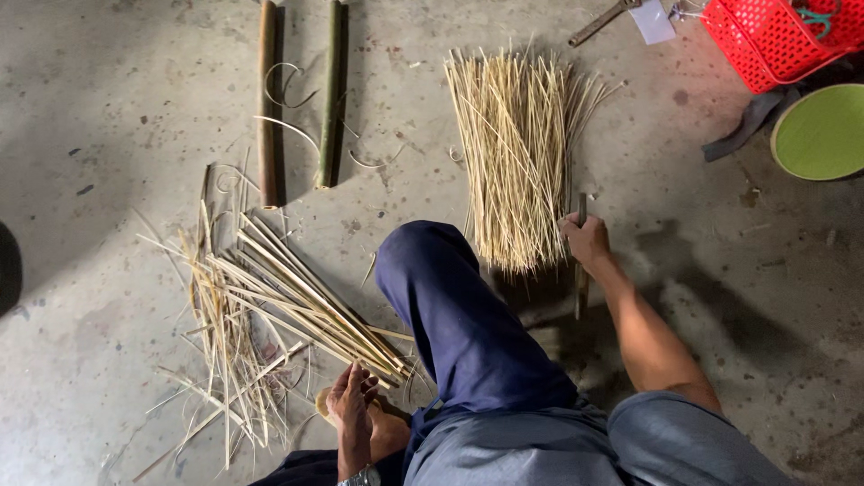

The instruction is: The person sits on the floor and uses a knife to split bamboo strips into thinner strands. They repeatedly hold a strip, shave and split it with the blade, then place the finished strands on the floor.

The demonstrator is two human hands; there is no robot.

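Note:
My right hand (587, 239) is closed around a thin dark blade-like tool (580, 286) that stands upright beside the near end of a big bundle of thin pale bamboo sticks (517, 153). My left hand (351, 403), with a watch on its wrist, lies low by my foot. Its fingers are apart and touch the near ends of a slanted bunch of flat bamboo strips (297, 297). My bent knee in blue trousers (450, 315) sits between the two hands.
Two split bamboo poles (267, 99) (331, 90) lie on the concrete floor at the back, with curled shavings around them. Loose scraps (225, 360) litter the left. A red basket (765, 36), a green round lid (821, 133) and a metal tool (598, 22) are at the far right.

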